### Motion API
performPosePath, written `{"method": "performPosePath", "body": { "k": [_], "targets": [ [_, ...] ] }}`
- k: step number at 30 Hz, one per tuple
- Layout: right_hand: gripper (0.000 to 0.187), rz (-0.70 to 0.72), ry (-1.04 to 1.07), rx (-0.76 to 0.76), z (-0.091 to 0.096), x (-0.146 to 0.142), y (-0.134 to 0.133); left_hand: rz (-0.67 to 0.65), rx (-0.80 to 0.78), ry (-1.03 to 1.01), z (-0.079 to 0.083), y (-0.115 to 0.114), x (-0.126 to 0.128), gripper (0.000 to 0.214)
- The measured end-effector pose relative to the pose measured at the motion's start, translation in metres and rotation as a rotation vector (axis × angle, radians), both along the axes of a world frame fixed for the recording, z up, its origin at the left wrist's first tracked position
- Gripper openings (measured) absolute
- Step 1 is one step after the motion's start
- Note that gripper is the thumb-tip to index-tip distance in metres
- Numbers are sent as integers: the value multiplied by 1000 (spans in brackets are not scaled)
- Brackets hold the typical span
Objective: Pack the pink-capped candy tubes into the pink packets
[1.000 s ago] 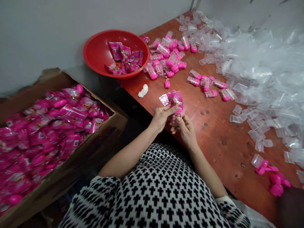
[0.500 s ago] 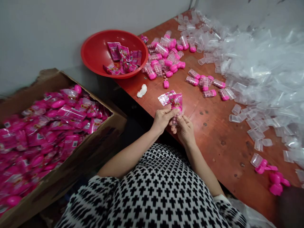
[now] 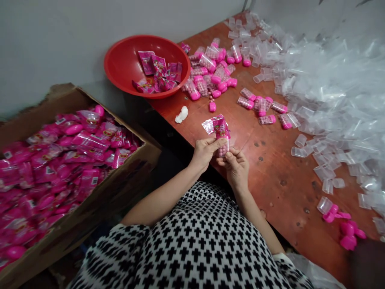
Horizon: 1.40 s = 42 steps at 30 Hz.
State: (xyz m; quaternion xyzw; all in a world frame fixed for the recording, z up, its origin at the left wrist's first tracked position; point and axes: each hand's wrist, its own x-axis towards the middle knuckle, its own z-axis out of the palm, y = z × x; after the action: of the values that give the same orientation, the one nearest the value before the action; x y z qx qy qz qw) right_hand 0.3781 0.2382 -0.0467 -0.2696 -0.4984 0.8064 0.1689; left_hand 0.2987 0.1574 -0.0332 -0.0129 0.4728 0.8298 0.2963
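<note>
Far left: cardboard box (image 3: 90,200) full of pink packed pouches. Beyond it, red bowl (image 3: 126,64) w/ more pouches on table (image 3: 270,172) edge. Centre, near table's near edge: left hand (image 3: 205,151) fingers pinched on pink pouch (image 3: 221,126) at its lower edge; right hand (image 3: 237,165) fingers clamped on small clear tube of pink beads (image 3: 223,149), which sits partway in pouch mouth. Tube looks light, stiff, slick plastic, so grip the body, not the cap. Pouch is a thin, floppy film; hold it near the opening. Right: loose filled tubes (image 3: 258,106), then heap of empty clear tubes (image 3: 331,88).
</note>
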Motion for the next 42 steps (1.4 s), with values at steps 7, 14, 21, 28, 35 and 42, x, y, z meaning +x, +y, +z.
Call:
{"method": "performPosePath", "body": {
  "k": [7, 14, 21, 28, 35, 42],
  "targets": [
    [26, -29, 7, 149, 7, 1, -4, -1, 161, -113, 3, -2, -3, 32],
    [22, -13, 35, 140, 4, -1, -8, -17, 36, -79, 1, -8, -7, 33],
    [27, -56, 50, 60, 0, -4, -2, -59, -27, -56, -4, -9, 10, 29],
    [33, 51, 24, 24, 2, -12, 2, -132, 51, -83, -4, -16, 14, 29],
    [31, 319, 55, 30, 20, -23, -9, 377, 41, 60, 17, -86, -3, 34],
    [27, 232, -19, 191, 20, -23, 20, 482, -329, 402, -10, -87, -51, 48]
  ]
}}
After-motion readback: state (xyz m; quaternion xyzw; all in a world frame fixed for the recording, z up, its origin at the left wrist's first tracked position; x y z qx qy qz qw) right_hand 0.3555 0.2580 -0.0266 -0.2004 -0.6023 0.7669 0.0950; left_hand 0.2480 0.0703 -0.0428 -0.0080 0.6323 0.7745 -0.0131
